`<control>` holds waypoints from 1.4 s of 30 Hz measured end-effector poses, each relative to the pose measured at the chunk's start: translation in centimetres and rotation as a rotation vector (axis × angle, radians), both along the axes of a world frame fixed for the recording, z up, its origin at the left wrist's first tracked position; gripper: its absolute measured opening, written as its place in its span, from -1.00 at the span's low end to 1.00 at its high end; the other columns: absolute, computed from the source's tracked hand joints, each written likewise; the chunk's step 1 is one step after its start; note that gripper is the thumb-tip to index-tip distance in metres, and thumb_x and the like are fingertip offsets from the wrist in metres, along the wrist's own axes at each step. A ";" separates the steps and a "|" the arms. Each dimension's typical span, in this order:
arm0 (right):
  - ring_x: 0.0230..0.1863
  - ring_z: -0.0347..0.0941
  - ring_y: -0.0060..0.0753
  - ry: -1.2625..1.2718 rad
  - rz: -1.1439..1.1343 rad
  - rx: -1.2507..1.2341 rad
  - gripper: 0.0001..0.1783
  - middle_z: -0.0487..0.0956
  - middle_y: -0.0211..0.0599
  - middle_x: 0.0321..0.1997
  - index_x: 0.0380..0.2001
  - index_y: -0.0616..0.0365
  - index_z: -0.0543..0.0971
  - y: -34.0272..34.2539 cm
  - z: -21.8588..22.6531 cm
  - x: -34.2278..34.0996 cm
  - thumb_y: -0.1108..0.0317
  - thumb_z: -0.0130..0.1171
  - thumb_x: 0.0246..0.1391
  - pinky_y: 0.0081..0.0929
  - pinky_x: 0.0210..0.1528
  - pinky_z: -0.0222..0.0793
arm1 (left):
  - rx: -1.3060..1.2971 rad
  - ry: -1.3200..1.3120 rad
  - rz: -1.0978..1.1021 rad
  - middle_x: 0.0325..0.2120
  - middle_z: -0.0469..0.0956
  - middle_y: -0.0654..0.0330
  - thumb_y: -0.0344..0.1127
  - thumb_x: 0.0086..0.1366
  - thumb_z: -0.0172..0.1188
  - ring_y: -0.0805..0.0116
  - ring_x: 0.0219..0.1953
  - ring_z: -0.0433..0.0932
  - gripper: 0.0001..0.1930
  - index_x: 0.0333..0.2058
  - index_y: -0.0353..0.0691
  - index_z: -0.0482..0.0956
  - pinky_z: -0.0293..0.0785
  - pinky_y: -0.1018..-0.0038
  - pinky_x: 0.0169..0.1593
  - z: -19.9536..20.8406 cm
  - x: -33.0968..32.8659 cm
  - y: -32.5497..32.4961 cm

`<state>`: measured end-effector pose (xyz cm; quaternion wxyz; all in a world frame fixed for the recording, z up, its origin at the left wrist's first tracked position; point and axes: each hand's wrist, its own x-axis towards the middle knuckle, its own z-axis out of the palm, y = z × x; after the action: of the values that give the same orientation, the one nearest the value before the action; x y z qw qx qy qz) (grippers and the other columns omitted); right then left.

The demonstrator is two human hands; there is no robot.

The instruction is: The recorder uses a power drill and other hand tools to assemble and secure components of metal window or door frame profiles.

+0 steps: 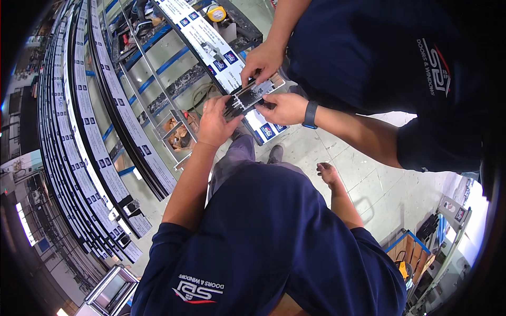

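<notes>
My left hand point(215, 120) is closed on the left end of a short grey-and-black aluminium profile piece point(254, 96). Under it lies a long bar in white, blue-printed film point(211, 47), whose near end point(263, 128) shows beyond the piece. A co-worker's two hands are on the same piece: one hand point(265, 60) presses from the far side, the other hand point(287, 109), with a dark watch on its wrist, grips the near right side. Away from the work, my right hand point(329, 175) is low at my right side, fingers curled; what they hold, if anything, is too small to make out.
Long film-wrapped bars point(84, 105) stand in a row on the left. A blue-framed rack point(142, 100) lies between them and the bar. A yellow tape measure point(216, 13) rests on a cluttered dark shelf at the top. The co-worker point(379, 58) stands close on the right.
</notes>
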<state>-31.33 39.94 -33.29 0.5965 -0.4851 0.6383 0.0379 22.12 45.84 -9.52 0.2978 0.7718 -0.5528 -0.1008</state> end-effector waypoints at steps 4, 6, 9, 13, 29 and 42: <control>0.10 0.80 -0.18 0.016 0.049 -0.018 -0.41 0.84 0.00 0.11 0.30 0.38 0.69 -0.6 0.7 -0.2 0.02 0.31 0.56 -0.26 0.14 0.76 | 0.022 -0.015 -0.012 0.20 0.64 -0.07 -0.08 0.16 0.69 -0.19 0.28 0.57 -0.20 0.32 -0.24 0.61 0.48 -0.01 0.42 0.1 -0.1 -0.4; 0.11 0.80 -0.15 0.021 0.063 -0.018 -0.41 0.85 -0.01 0.10 0.30 0.35 0.69 -1.1 1.6 0.5 0.01 0.31 0.55 -0.24 0.17 0.74 | 0.035 -0.007 -0.005 0.18 0.65 -0.05 0.02 0.18 0.67 -0.17 0.29 0.57 -0.17 0.36 -0.21 0.60 0.42 -0.05 0.44 0.7 -0.9 -1.6; 0.25 0.75 -0.07 -0.043 0.167 -0.344 -0.37 0.80 -0.04 0.24 0.35 0.24 0.68 -2.5 5.0 4.5 -0.01 0.44 0.45 -0.17 0.31 0.67 | 0.008 -0.068 -0.087 0.16 0.66 -0.02 0.07 0.21 0.64 -0.12 0.28 0.58 -0.17 0.37 -0.19 0.60 0.39 -0.05 0.43 -0.3 -1.0 -3.1; 0.46 0.60 -0.12 -0.367 0.105 -0.471 -0.24 0.68 -0.10 0.42 0.45 0.22 0.58 -4.6 17.4 15.5 0.11 0.60 0.33 -0.14 0.46 0.55 | 0.020 -0.176 -0.068 0.10 0.70 0.02 0.03 0.23 0.63 -0.08 0.21 0.64 -0.23 0.34 -0.18 0.62 0.42 -0.02 0.37 0.0 -0.6 -2.4; 0.33 0.57 -0.39 -1.045 -0.525 -0.307 -0.34 0.69 -0.29 0.29 0.35 0.25 0.61 -4.1 22.8 20.9 0.16 0.62 0.35 -0.28 0.44 0.48 | 0.137 -0.370 -0.169 0.07 0.74 -0.11 0.11 0.26 0.62 -0.25 0.19 0.65 -0.20 0.32 -0.26 0.60 0.48 -0.07 0.34 0.5 -1.8 -2.4; 0.10 0.77 0.28 -0.733 -0.411 -0.294 0.04 0.79 0.17 0.07 0.52 0.15 0.40 -0.4 13.6 23.3 -0.06 0.68 0.13 0.07 0.23 0.67 | 0.303 -0.322 -0.177 0.14 0.73 -0.13 -0.10 0.42 0.58 -0.11 0.17 0.72 -0.28 0.41 -0.36 0.56 0.57 0.10 0.31 0.8 -3.9 -5.9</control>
<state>-8.02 39.58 -19.67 0.7031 -0.4093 0.4664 -0.3473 18.20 39.96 -8.73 0.0767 0.7622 -0.6372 -0.0840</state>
